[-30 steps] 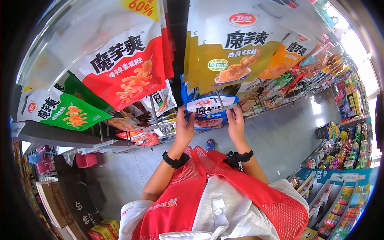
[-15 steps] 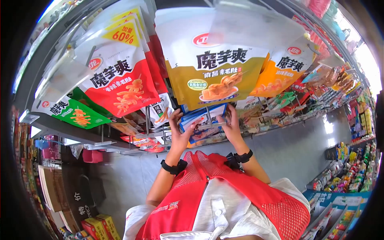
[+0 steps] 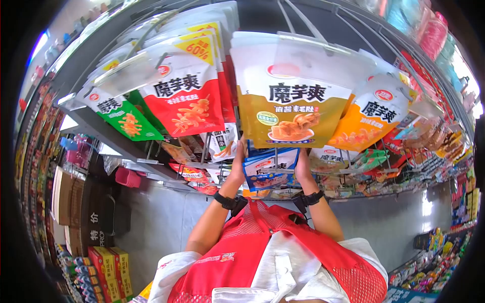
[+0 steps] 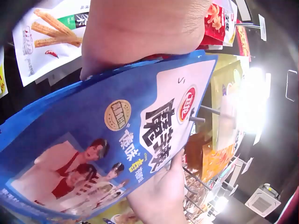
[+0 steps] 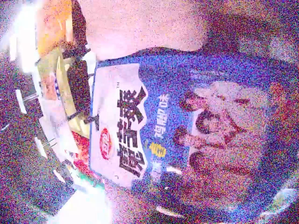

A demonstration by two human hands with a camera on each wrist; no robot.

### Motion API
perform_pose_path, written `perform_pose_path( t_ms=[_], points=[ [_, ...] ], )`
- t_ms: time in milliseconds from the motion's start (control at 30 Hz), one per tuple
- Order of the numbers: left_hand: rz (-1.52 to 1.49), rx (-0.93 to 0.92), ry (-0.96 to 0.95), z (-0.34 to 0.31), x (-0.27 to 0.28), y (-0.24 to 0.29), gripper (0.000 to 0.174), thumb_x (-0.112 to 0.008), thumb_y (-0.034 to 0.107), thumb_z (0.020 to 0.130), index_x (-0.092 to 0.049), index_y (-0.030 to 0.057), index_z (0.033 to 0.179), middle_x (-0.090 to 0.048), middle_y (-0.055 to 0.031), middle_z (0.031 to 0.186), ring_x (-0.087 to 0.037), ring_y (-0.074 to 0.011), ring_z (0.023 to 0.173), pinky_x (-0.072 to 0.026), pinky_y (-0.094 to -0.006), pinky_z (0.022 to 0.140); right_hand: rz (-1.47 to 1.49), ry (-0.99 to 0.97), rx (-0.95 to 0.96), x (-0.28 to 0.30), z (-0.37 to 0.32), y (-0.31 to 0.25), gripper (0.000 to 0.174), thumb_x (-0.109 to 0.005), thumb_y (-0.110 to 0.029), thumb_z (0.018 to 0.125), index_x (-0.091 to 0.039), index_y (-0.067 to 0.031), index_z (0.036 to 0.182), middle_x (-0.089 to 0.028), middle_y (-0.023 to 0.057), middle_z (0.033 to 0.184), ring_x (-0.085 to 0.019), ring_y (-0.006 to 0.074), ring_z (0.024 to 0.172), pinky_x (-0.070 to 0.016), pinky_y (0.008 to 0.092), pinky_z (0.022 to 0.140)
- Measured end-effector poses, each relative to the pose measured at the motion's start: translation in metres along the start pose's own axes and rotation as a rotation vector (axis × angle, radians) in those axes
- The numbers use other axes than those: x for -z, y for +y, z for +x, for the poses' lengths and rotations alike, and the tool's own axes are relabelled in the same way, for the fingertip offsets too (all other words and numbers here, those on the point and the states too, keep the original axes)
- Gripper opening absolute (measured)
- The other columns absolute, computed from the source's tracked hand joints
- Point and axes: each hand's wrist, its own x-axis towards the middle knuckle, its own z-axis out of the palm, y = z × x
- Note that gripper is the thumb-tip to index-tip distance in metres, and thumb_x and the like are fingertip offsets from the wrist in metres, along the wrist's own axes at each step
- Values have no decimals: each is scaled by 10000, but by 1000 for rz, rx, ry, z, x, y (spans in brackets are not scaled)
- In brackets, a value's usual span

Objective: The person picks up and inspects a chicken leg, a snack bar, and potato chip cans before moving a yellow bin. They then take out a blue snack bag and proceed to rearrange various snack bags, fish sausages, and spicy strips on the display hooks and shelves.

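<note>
Blue-and-white snack packets (image 3: 270,169) hang in a stack on a hook below a larger tan packet (image 3: 290,116). My left hand (image 3: 238,164) lies along the stack's left edge, fingers pointing up the side. On the opposite edge is my right hand (image 3: 303,169), its upper fingers partly hidden behind the tan packet. In the left wrist view the front blue packet (image 4: 135,126) fills the middle, with the right hand (image 4: 163,196) flat at its far side. The grainy right wrist view shows the blue packet (image 5: 159,121) against the right hand (image 5: 145,28).
Red packets (image 3: 184,108), green packets (image 3: 126,118) and orange packets (image 3: 371,121) hang around the hands on metal hooks. Clear plastic tag holders stick out in front. Stacked boxes (image 3: 108,267) stand on the grey floor at the lower left, and more shelves line the right.
Both thumbs have left the front of the blue packets, and the hands now lie along the sides. The packet front, tilted out of sight half a second ago, faces out again. The head view has shifted.
</note>
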Motion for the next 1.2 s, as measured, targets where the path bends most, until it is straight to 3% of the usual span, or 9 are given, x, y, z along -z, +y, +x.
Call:
perform_pose_path(
  t_ms=[100, 133, 300, 433, 867, 967, 1033, 1067, 1200],
  points=[
    [74, -36, 4, -3, -6, 4, 761, -406, 646, 953, -336, 92, 1470, -495, -106, 1411, -554, -250, 1216, -446, -384, 1030, -89, -17, -68, -21, 0, -28, 570, -317, -406, 1068, -327, 23, 1442, -364, 109, 1463, -340, 188, 1334, -237, 311, 1129],
    [103, -54, 7, -7, -10, 7, 747, -407, 637, 958, -344, 94, 1467, -500, -94, 1409, -557, -239, 1211, -448, -375, 1026, -67, 14, -54, -17, 1, -23, 521, -407, -387, 1050, -369, -27, 1424, -485, 33, 1361, -486, 131, 1201, -349, 310, 1063],
    [152, -103, -34, -30, -45, 33, 658, -325, 552, 1021, -364, 65, 1461, -476, -81, 1433, -493, -201, 1275, -375, -346, 1077, -8, 96, -49, -14, -9, -19, 544, -387, -418, 1051, -373, -28, 1430, -466, 50, 1387, -446, 141, 1241, -322, 316, 1082],
    [273, -85, -53, -35, -32, 29, 695, -237, 547, 1037, -247, 48, 1522, -370, -122, 1499, -344, -211, 1375, -233, -326, 1150, -60, 115, -10, -29, -22, -36, 576, -356, -449, 1051, -376, -17, 1433, -440, 62, 1419, -416, 147, 1273, -291, 311, 1104],
    [263, -39, 51, -51, -38, 26, 644, -211, 504, 1053, -281, 51, 1506, -353, -107, 1509, -321, -219, 1391, -214, -334, 1159, -409, 221, -46, -37, -53, -48, 605, -298, -478, 1055, -418, 5, 1399, -478, 90, 1391, -440, 175, 1261, -313, 304, 1084],
    [298, -43, 67, -51, -32, 23, 640, -203, 493, 1056, -269, 54, 1517, -333, -109, 1524, -299, -225, 1405, -196, -333, 1165, -377, 134, -12, -60, -57, -70, 598, -321, -465, 1051, -413, -3, 1421, -413, 112, 1460, -371, 197, 1334, -244, 329, 1134],
    [371, -64, 50, -44, -8, 8, 637, -196, 486, 1058, -260, 57, 1524, -318, -109, 1535, -287, -229, 1413, -182, -332, 1168, -453, 189, 26, -54, -59, -59, 559, -366, -432, 1050, -434, 2, 1396, -488, 110, 1386, -430, 191, 1273, -301, 329, 1101],
    [473, -111, 123, -42, 10, -1, 628, -216, 479, 1062, -272, 32, 1499, -393, -93, 1470, -373, -214, 1356, -241, -351, 1151, -504, 199, 53, -53, -61, -56, 541, -378, -417, 1049, -442, 0, 1387, -504, 113, 1363, -438, 192, 1262, -314, 328, 1089],
    [397, -47, 99, -59, -30, 24, 559, -212, 410, 1076, -238, 76, 1523, -388, -71, 1475, -397, -205, 1329, -274, -354, 1128, -501, 147, 76, -57, -73, -69, 499, -417, -388, 1043, -463, 4, 1348, -536, 118, 1290, -465, 188, 1211, -345, 320, 1052]
  ],
)
